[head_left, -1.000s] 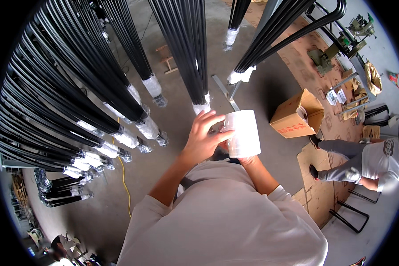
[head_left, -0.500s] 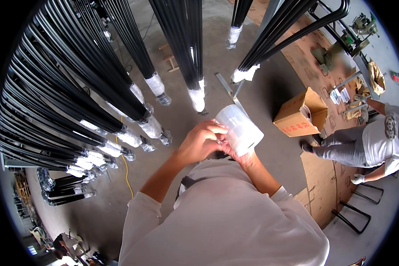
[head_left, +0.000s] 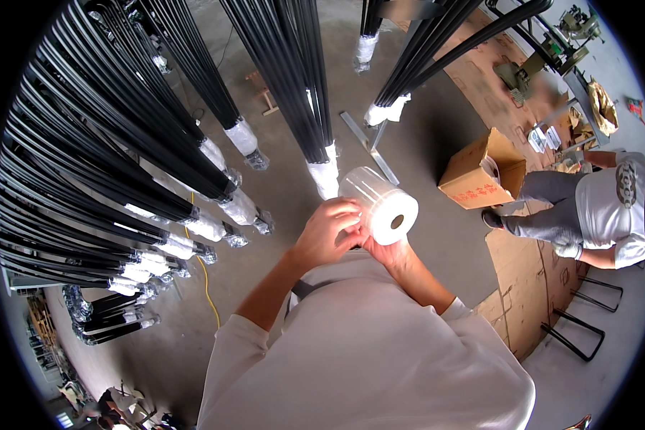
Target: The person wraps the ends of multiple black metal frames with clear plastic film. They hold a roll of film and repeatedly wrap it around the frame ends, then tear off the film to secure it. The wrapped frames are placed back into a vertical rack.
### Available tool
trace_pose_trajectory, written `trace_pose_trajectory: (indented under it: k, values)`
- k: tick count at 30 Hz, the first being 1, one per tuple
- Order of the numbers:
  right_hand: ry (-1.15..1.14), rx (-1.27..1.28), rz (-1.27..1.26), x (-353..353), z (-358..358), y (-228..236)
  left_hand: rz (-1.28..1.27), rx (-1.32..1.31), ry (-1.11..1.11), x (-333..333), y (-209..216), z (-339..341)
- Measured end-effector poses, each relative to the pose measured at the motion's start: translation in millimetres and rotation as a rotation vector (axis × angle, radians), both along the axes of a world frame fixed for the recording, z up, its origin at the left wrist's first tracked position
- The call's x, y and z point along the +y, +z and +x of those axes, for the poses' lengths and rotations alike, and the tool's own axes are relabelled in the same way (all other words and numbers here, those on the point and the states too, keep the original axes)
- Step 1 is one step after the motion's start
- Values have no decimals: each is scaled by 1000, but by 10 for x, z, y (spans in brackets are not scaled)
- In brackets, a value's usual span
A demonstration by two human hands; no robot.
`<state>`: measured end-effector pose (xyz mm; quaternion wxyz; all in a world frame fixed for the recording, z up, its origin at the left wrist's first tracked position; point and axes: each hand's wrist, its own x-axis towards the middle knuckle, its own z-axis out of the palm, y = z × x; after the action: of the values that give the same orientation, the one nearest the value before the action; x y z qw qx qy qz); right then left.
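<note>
A roll of clear plastic film (head_left: 365,192) is held up in front of my body, tilted so that its round end and core hole face right and toward me. My right hand (head_left: 388,251) is closed round its near underside, bearing the roll. Against its left side, my left hand (head_left: 330,231) has its fingers bent and pinched together, close to my right thumb. Whatever the left fingertips pinch, if anything, is too small to make out. Beyond the roll, a bundle of black tubes (head_left: 283,79) ends in a white plastic wrapping (head_left: 323,179).
More bent black tubes (head_left: 122,129) with wrapped ends crowd the left. A yellow cable (head_left: 208,290) lies on the floor beside them. Right of me stands an open cardboard box (head_left: 473,175), and past it another person (head_left: 613,208). A metal stand foot (head_left: 369,147) lies ahead.
The roll has turned in my hands, so its round end with the core hole now shows. My left hand stays by its left side. The other person's gloved hand has shifted toward their body.
</note>
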<state>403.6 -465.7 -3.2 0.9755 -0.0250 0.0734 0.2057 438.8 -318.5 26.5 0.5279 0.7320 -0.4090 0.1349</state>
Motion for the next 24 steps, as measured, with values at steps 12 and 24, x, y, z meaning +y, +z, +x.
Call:
trace_pose_trajectory:
  k: [12,24]
  values:
    - [15,89,16,-79,-9,179,-30,-223,102,-92,-55,-29]
    - [-291,-139,-842,192,-116,-2,-303,36,425,-81,-122,-100]
